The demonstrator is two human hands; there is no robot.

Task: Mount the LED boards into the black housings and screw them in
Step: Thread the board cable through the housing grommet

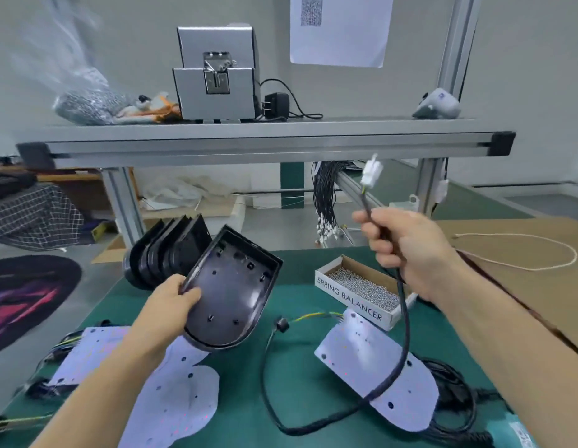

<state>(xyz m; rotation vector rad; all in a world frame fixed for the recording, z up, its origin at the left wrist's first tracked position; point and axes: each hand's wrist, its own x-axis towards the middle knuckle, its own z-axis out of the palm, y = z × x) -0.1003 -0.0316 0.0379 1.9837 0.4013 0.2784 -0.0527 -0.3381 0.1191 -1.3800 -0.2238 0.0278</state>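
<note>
My left hand grips a black housing by its left rim, tilted with the hollow inside facing me, above the green mat. My right hand holds a black cable raised in the air; its white connector sticks up above my fist. The cable loops down to a white LED board lying on the mat at the right. Two more white LED boards lie at the lower left, partly under the housing and my forearm. A stack of black housings stands behind my left hand.
An open cardboard box marked SPRING BALANCER holds several small screws, right of the housing. An aluminium shelf rail crosses overhead, carrying a grey screw feeder. Brown cardboard covers the table at the right. More black cables lie at the lower right.
</note>
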